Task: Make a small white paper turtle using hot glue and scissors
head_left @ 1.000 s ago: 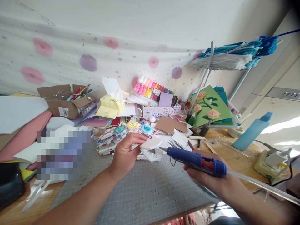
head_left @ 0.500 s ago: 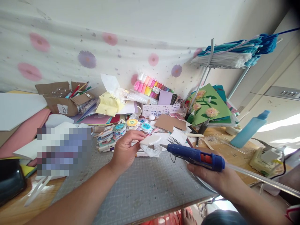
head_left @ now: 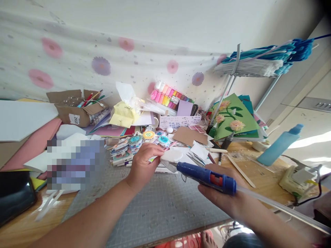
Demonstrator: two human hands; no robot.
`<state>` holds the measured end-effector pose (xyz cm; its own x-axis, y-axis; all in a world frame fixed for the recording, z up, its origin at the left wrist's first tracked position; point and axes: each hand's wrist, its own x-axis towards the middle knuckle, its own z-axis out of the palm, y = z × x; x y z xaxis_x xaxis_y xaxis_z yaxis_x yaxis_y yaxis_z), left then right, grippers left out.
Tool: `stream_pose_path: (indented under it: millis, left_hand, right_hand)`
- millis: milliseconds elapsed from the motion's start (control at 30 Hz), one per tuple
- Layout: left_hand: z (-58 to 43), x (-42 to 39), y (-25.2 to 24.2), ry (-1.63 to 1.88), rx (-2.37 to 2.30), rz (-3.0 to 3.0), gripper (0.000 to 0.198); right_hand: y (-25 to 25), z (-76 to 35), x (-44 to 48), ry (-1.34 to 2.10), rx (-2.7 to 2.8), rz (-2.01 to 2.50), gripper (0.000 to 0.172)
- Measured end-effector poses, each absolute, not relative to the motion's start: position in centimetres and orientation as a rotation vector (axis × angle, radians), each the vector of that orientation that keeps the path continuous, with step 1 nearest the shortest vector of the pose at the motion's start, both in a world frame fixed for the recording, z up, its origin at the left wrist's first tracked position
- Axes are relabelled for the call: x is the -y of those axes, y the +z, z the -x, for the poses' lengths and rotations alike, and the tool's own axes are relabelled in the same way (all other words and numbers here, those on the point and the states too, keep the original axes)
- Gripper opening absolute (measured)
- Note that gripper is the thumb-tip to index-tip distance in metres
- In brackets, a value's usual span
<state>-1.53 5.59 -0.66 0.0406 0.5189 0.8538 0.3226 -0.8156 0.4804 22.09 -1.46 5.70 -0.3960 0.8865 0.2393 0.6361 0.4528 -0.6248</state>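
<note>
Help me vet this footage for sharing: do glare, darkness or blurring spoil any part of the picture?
Head view, right: hard sunlight streaks the white panel; head view, left: a pixelated patch hides what lies beneath; head view, top right: the corner goes dark; head view, centre: the blue glue gun looks fairly crisp.

The left hand (head_left: 144, 165) pinches, thumb (head_left: 154, 164) and fingers (head_left: 154, 150) close together, its left arm (head_left: 95, 213) bare. The right hand (head_left: 223, 201) is curled up in a grip (a bare foot (head_left: 207, 239) peeks out below).
</note>
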Motion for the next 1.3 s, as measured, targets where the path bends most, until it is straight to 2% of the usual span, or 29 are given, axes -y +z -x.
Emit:
stream_pose_path:
  millis: [200,367,833,967,1067,1167,1300]
  left_hand:
    - [1.6,-5.5,-0.5,1.885,-0.928,-2.167,0.011]
    - [1.6,-5.5,-0.2,1.889,-0.934,-2.124,0.013]
    - [1.7,-5.7,-0.9,1.822,-0.912,-1.98,0.008]
    - [1.8,-5.9,-1.2,1.792,-0.856,-1.863,0.006]
    - [1.6,-5.9,-1.3,1.764,-0.846,-1.652,0.006]
    - [1.3,-5.7,-1.2,1.757,-0.887,-1.454,0.011]
    - [1.0,-5.6,-1.0,1.751,-0.937,-1.25,0.021]
  right_hand:
    - [5.3,-21.7,1.2,0.612,2.159,1.315,0.017]
    - [5.8,-22.4,1.5,0.619,2.111,1.331,0.024]
    - [5.4,-24.5,1.6,0.716,2.04,1.32,0.022]
    - [5.0,-26.2,1.2,0.841,1.826,1.302,0.017]
    - [4.7,-29.5,-0.2,0.869,1.488,1.271,0.02]
    - [4.2,-34.7,-2.1,0.796,1.191,1.292,0.024]
    - [1.9,-41.4,-3.9,0.571,1.054,1.569,0.029]
